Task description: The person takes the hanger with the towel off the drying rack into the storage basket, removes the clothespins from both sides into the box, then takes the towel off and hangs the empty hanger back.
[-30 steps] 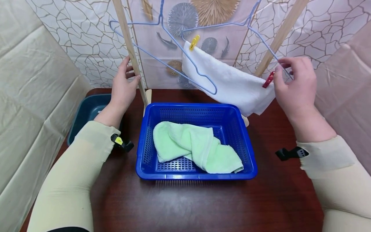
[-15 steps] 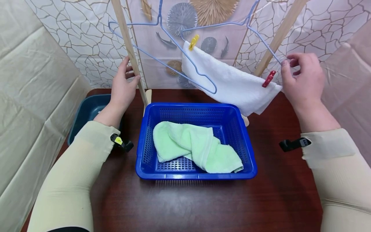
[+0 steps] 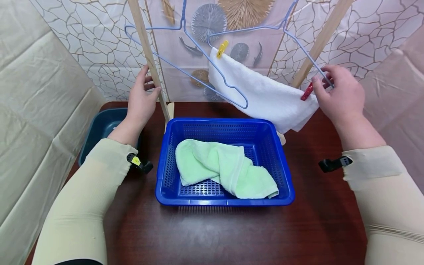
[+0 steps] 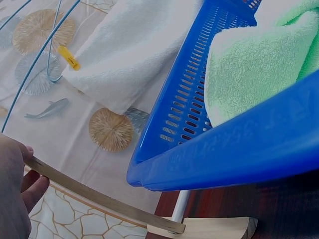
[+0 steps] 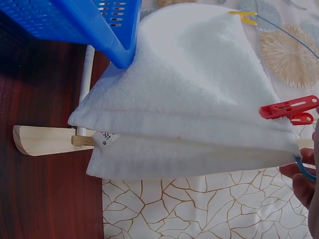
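"Where's the white towel (image 3: 261, 86)?"

"On the right hanger (image 3: 311, 59), past the far right corner of the basket (image 3: 207, 202). It looks folded over the wire, and the right wrist view shows its two lower edges parted."

"Which way does it run?"

"Its long axis slants from the yellow clip (image 3: 222, 49), higher and to the left, down to the red clip (image 3: 307, 91) on the right."

"And which hand is nearer?"

"The right hand (image 3: 342, 92), clearly. The towel lies to the left of its fingers, with the red clip just beside the thumb."

"What do those fingers hold?"

"The right end of the hanger's wire, pinched between thumb and fingertips. The towel's corner comes right up to them; whether they touch the cloth I can't tell."

"The left hand (image 3: 140, 97)?"

"Well apart from the towel, over to the left. Its thumb and fingers hold the left post (image 3: 145, 44), thumb on one side, fingers reaching round the other."

"So everything hangs on that right end?"

"I'd say so: wire, clip and corner sit close together there. Only the green towel (image 3: 205, 158) lies in the basket, nearer than the hanging one."
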Demonstrator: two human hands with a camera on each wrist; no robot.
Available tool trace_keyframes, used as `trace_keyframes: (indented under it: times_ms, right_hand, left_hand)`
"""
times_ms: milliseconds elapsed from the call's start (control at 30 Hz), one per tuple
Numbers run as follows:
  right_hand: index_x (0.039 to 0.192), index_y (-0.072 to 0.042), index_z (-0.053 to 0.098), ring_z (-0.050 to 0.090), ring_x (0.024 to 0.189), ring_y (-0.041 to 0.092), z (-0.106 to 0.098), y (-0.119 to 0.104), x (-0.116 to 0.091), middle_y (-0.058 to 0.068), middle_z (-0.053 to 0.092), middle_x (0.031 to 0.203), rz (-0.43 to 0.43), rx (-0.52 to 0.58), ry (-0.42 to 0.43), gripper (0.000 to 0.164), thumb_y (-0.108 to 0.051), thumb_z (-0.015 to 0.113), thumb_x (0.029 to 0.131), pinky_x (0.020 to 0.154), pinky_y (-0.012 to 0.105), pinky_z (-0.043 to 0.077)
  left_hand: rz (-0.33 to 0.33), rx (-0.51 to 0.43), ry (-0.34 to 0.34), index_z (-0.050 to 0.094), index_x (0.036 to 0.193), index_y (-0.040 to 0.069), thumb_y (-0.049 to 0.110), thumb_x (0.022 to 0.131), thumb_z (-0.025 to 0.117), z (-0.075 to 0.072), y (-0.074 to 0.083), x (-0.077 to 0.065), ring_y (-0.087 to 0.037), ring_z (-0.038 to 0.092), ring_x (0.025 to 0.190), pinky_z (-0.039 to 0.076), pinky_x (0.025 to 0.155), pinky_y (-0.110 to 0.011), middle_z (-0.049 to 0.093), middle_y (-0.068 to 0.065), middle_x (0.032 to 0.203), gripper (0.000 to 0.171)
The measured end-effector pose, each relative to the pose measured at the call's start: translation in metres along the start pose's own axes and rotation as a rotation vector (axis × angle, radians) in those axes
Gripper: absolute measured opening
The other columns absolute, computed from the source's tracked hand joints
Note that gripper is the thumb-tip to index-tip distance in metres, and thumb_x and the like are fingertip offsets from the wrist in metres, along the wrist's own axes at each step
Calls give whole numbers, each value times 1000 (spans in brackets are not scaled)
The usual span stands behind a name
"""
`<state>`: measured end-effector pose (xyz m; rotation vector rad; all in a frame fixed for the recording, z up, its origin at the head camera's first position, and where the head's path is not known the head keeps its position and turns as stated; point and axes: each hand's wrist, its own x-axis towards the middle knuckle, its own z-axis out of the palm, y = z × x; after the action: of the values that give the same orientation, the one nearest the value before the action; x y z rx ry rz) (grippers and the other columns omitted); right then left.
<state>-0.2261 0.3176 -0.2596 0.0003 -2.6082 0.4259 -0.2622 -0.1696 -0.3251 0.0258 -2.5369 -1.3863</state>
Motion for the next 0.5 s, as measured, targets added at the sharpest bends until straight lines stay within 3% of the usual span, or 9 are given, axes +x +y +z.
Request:
trace_keyframes:
  times_ms: [233,500]
  right_hand:
    - [128,-13,53,54,94,34,5,0,1,18,60,109,-26,11,50,45,-41,41,94,77,51,39]
    - [124,-15,57,56,95,30,7,0,1,14,63,107,-41,87,73,43,-42,38,96,84,48,42]
  left_hand:
    - [3,1,6,9,142,48,30,93,52,0,-1,0,-11,45,124,46,93,-34,39,5,140,68]
    - [15,8,11,10,142,48,29,93,52,2,-1,0,-10,45,123,46,92,-33,40,5,140,67]
